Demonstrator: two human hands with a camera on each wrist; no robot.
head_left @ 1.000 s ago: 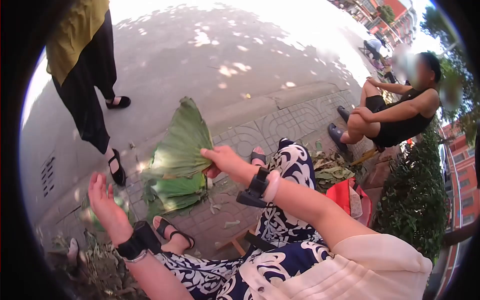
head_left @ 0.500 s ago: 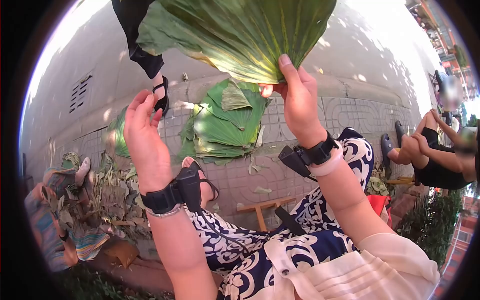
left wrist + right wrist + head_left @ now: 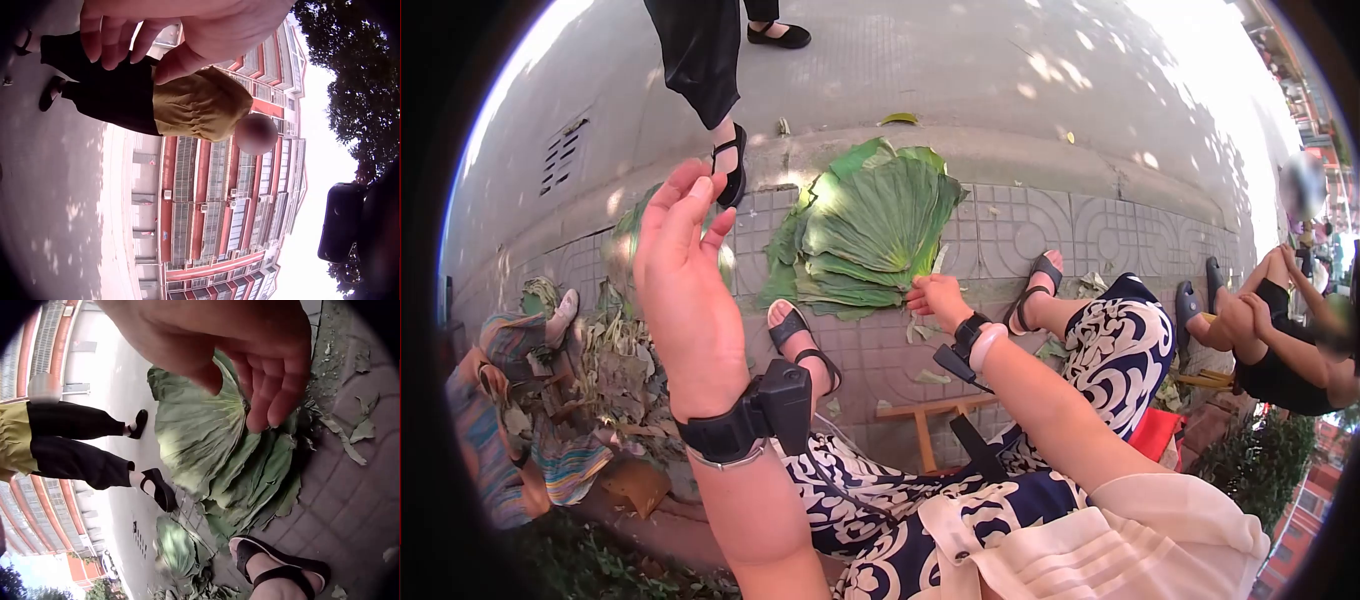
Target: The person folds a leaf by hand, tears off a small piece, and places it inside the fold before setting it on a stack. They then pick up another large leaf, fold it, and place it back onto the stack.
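Lying on the paving (image 3: 1050, 225) in the head view, the stack of green leaves (image 3: 875, 225) has the right hand (image 3: 943, 299) at its near edge. The left hand (image 3: 690, 290) is raised well apart from it, fingers loosely bent and empty. A red object (image 3: 1157, 434) shows beside the patterned trousers (image 3: 1122, 335); whether it is a container cannot be told. From the left wrist, the hand's relaxed fingers hang before a standing person (image 3: 194, 103) and a red-and-white building (image 3: 212, 194), any lettering too small to read. From the right wrist, thumb and fingers stand apart, slack, over the top leaf (image 3: 194, 419); contact is unclear.
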